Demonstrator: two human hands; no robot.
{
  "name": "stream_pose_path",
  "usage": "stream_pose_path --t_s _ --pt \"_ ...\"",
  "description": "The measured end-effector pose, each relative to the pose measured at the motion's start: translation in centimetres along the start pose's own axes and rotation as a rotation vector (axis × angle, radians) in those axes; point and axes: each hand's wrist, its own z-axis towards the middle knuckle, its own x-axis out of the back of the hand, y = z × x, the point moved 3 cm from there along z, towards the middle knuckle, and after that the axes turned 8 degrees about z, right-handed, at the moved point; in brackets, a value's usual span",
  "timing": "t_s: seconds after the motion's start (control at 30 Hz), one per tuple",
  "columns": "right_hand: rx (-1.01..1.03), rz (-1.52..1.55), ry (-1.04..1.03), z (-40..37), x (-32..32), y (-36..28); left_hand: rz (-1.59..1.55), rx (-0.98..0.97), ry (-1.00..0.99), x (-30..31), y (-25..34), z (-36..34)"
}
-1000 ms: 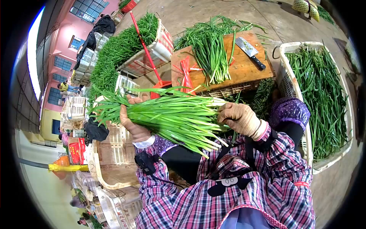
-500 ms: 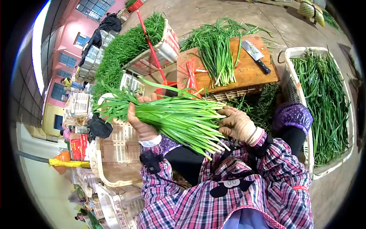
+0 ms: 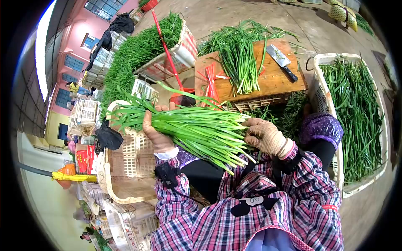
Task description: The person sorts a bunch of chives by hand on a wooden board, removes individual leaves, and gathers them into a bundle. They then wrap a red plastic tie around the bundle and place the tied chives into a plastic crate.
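Observation:
A thick bunch of garlic chives [image 3: 201, 127] lies across my lap, leafy tops to the left and pale stem ends to the right. My left hand [image 3: 158, 136] is wrapped round it near the leafy end, thumb on top. At the stem ends, my gloved right hand [image 3: 266, 136] has its fingers curled in and pinched on some of the chive stalks. Beyond them, a second pile of chives [image 3: 240, 65] rests on a wooden board [image 3: 234, 94], beside a cleaver [image 3: 281, 62] with a black handle. Red plastic ties [image 3: 211, 85] lie at the board's left side.
On the right stands a white crate [image 3: 341, 167] full of dark green leaves. Another crate [image 3: 165, 65] heaped with chives is at the back left, with a red pole [image 3: 166, 50] before it. An open crate [image 3: 127, 196] sits by my left arm.
My right hand has shifted very slightly at the stem ends, its fingers curling a little more. The bunch stays in my left hand, almost unmoved.

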Motion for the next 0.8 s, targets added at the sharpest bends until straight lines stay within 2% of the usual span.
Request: stream_pose_path --t_s 0.33,0.43,0.47,0.63,0.77,0.8 --pt "0.078 -0.068 -0.003 -0.2 0.3 -0.3 -0.068 0.028 0.013 -0.1 -0.3 -0.2" --pt "0.069 -0.088 0.043 -0.3 -0.2 -0.3 -0.044 0.013 0.040 -0.5 -0.2 -0.4" --pt "0.010 -0.099 0.023 -0.2 -0.3 -0.5 -0.043 0.012 0.041 -0.4 -0.2 -0.4" --pt "-0.045 -0.057 0.050 -0.3 -1.3 -0.3 -0.029 -0.007 -0.025 -0.5 -0.5 -0.5" --pt "-0.025 -0.108 0.059 -0.2 -1.7 -0.2 -0.093 0.018 -0.005 -0.5 -0.6 -0.3" --pt "-0.001 -0.141 0.089 -0.1 -1.7 -0.5 -0.094 0.060 -0.081 0.1 -0.8 0.2"
